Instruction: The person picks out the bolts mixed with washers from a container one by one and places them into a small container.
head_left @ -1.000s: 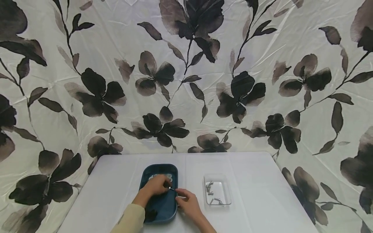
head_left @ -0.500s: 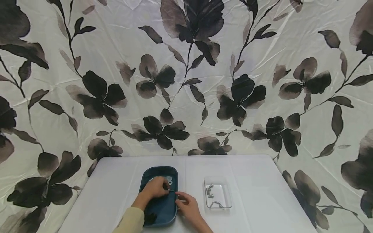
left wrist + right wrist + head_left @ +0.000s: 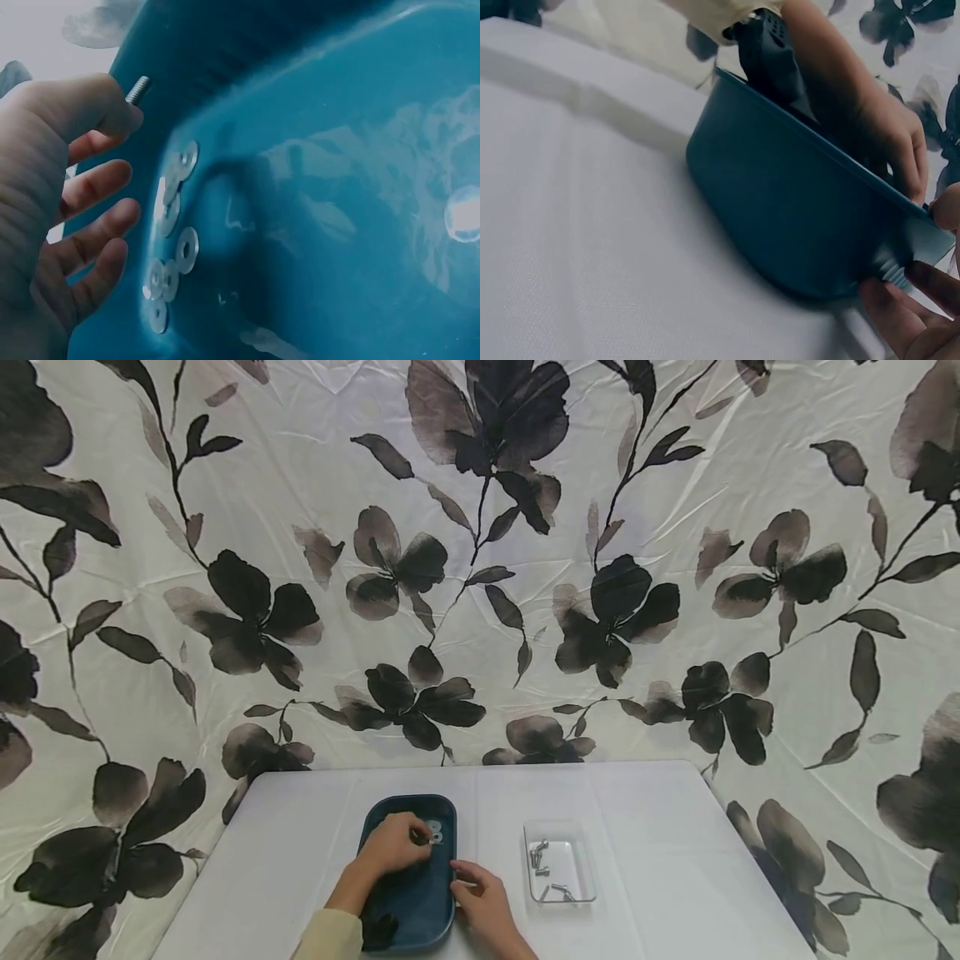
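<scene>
My left hand (image 3: 399, 843) is over the far part of the blue tray (image 3: 412, 910), pinching a small threaded screw (image 3: 138, 91) between thumb and index finger. In the left wrist view its other fingers are loosely bent. Several flat washers (image 3: 187, 250) lie on the tray floor beside that hand; in the head view some washers (image 3: 435, 833) show past its fingertips. My right hand (image 3: 483, 893) is at the tray's right side, fingertips touching the rim and outer wall. In the right wrist view its fingers (image 3: 892, 319) lie along the outside of the tray.
A clear plastic box (image 3: 581, 860) with several metal screws (image 3: 542, 860) stands to the right of the tray on the white table (image 3: 660, 877). A black device (image 3: 769, 60) is strapped on the left wrist. Floral cloth (image 3: 480, 568) hangs behind the table.
The left hand has drawn left with the screw, away from the right hand's fingertips, and more washers show. The right hand stays at the tray's edge.
</scene>
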The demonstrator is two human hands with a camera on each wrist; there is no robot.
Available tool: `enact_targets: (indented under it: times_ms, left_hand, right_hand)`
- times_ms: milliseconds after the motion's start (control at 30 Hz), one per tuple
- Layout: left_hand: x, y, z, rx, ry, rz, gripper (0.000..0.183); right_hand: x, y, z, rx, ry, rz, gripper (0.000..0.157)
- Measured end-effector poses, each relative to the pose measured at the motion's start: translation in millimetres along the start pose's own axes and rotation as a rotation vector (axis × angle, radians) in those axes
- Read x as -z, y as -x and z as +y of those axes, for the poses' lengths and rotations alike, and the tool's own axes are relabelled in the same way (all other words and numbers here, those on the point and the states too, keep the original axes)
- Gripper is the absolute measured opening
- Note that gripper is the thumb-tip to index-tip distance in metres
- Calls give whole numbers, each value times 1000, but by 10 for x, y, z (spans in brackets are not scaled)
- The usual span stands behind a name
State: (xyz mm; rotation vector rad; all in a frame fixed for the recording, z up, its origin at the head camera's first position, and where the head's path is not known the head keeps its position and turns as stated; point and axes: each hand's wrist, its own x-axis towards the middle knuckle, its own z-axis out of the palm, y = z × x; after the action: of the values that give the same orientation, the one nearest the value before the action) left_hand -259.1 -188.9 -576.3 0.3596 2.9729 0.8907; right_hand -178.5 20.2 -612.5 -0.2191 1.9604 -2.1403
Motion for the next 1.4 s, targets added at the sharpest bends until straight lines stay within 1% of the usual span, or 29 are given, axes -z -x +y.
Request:
enact_targets:
  times_ms: [167, 267, 400, 533, 667, 767, 933, 1067, 1200, 1400]
  left_hand:
    - [12, 75, 11, -39, 105, 53, 9]
    - [33, 102, 30, -61, 178, 67, 10]
    - [51, 139, 47, -59, 241, 95, 11]
    - [26, 223, 45, -46, 268, 118, 11]
    - [6, 270, 85, -39, 286, 96, 11]
    - [24, 261, 129, -36, 300, 97, 11]
    - [85, 217, 177, -47, 299, 143, 11]
    - [116, 194, 199, -70, 301, 135, 11]
    - [100, 194, 214, -82, 304, 142, 11]
    - [85, 231, 216, -89, 326, 159, 13]
  right_hand:
    - [8, 34, 19, 5, -7, 2, 37]
    - [6, 27, 8, 27, 24, 12, 36]
    - [-2, -1, 7, 76, 81, 20, 34]
    - [-14, 18, 28, 65, 109, 9, 33]
    - [17, 69, 18, 53, 129, 4, 32]
    - [46, 75, -24, 70, 145, -7, 32]
    - [74, 39, -124, 93, 169, -37, 32]
    - [97, 18, -183, 96, 190, -45, 31]
    - [131, 10, -217, 111, 214, -51, 31]
    - [214, 29, -323, 139, 313, -35, 28]
